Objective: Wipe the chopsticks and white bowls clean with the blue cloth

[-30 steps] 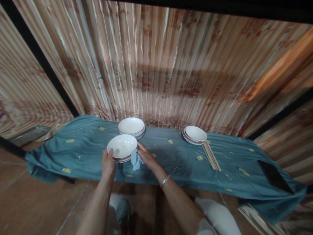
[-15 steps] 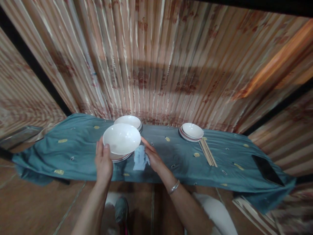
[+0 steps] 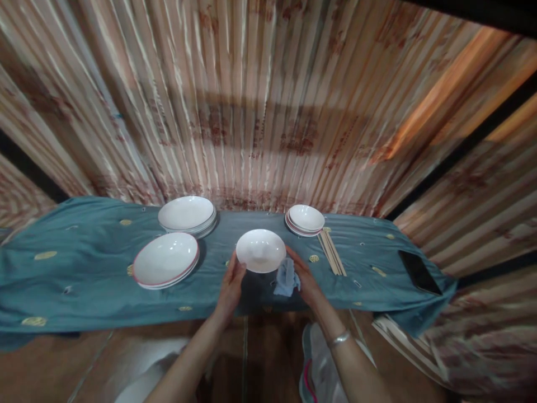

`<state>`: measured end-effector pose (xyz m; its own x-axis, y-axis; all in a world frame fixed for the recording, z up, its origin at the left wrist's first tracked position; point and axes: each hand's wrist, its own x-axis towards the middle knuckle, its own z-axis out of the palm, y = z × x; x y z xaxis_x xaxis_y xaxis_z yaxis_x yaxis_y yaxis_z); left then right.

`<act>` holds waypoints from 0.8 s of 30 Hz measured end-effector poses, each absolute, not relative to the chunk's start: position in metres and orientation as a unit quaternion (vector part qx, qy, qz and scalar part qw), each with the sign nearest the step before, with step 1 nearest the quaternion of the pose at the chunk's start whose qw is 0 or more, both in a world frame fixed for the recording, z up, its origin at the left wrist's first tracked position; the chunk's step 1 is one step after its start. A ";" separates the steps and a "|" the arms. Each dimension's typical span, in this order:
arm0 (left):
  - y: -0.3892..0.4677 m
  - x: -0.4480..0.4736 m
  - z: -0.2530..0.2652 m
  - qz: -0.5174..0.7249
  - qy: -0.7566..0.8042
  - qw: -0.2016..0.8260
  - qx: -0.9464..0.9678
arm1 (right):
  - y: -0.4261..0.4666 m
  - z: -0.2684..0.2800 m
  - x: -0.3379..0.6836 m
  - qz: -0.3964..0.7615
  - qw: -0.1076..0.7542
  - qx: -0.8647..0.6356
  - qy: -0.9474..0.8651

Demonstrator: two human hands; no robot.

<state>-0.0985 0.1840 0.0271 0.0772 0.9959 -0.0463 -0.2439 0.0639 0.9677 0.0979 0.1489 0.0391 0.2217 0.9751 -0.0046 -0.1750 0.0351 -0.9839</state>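
Observation:
Between my two hands is a white bowl (image 3: 260, 251), near the middle of the cloth-covered table. My left hand (image 3: 231, 282) grips its left side with the thumb at the rim. On the right side, my right hand (image 3: 305, 280) holds the rim and also has a crumpled light-blue cloth (image 3: 287, 278) hanging from it. To the left stands a stack of red-rimmed white dishes (image 3: 165, 260), with a second stack of white dishes (image 3: 187, 215) behind it. Whether the held bowl touches the table I cannot tell.
A stack of small bowls (image 3: 306, 218) stands at the back right, with several chopsticks (image 3: 332, 253) beside it. A black phone (image 3: 418, 271) lies near the right end of the teal tablecloth (image 3: 96, 268). Behind the table hangs a striped curtain (image 3: 251, 112).
My hands have carried the white bowl right, away from above the front left stack, which now shows fully. The camera view has shifted right too. The blue cloth moved along with my right hand.

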 end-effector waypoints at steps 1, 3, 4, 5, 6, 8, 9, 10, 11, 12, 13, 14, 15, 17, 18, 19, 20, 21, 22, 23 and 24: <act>0.185 -0.093 0.023 0.519 0.427 0.603 0.430 | 0.148 0.036 0.103 0.475 0.604 -0.508 -0.389; 0.186 -0.086 0.017 0.509 0.428 0.616 0.424 | 0.147 0.031 0.111 0.467 0.612 -0.515 -0.377; 0.187 -0.083 0.015 0.505 0.428 0.618 0.424 | 0.146 0.030 0.115 0.465 0.612 -0.518 -0.376; 0.188 -0.081 0.014 0.501 0.429 0.620 0.426 | 0.145 0.029 0.118 0.465 0.610 -0.520 -0.376; 0.189 -0.079 0.013 0.497 0.429 0.622 0.427 | 0.145 0.028 0.121 0.465 0.605 -0.524 -0.378; 0.191 -0.075 0.012 0.492 0.426 0.628 0.426 | 0.143 0.027 0.126 0.466 0.595 -0.531 -0.383; 0.192 -0.074 0.011 0.490 0.424 0.632 0.426 | 0.143 0.027 0.127 0.466 0.589 -0.535 -0.386; 0.193 -0.072 0.010 0.489 0.422 0.633 0.426 | 0.143 0.027 0.128 0.466 0.585 -0.538 -0.388; 0.194 -0.071 0.009 0.490 0.420 0.634 0.427 | 0.143 0.026 0.129 0.465 0.582 -0.540 -0.391; 0.195 -0.070 0.008 0.489 0.421 0.633 0.428 | 0.143 0.025 0.129 0.462 0.580 -0.543 -0.394; 0.196 -0.069 0.007 0.488 0.422 0.631 0.430 | 0.143 0.024 0.130 0.457 0.578 -0.547 -0.397; 0.197 -0.069 0.007 0.486 0.424 0.629 0.434 | 0.143 0.023 0.131 0.450 0.574 -0.553 -0.402; 0.197 -0.068 0.007 0.484 0.424 0.626 0.441 | 0.143 0.022 0.133 0.442 0.568 -0.561 -0.410; 0.196 -0.068 0.009 0.479 0.420 0.616 0.463 | 0.142 0.021 0.139 0.415 0.550 -0.586 -0.426; 0.196 -0.068 0.011 0.475 0.417 0.611 0.476 | 0.141 0.021 0.143 0.396 0.542 -0.601 -0.433; 0.195 -0.068 0.013 0.471 0.416 0.607 0.487 | 0.140 0.023 0.146 0.374 0.537 -0.616 -0.439; 0.194 -0.068 0.015 0.467 0.419 0.603 0.493 | 0.139 0.025 0.150 0.350 0.534 -0.629 -0.442; 0.194 -0.069 0.016 0.463 0.423 0.601 0.496 | 0.139 0.029 0.152 0.328 0.532 -0.641 -0.446; 0.194 -0.069 0.017 0.459 0.427 0.603 0.494 | 0.139 0.034 0.153 0.308 0.527 -0.650 -0.453; 0.193 -0.068 0.018 0.456 0.429 0.607 0.489 | 0.141 0.040 0.152 0.291 0.518 -0.656 -0.465; 0.193 -0.068 0.018 0.455 0.430 0.611 0.484 | 0.145 0.047 0.149 0.279 0.504 -0.660 -0.482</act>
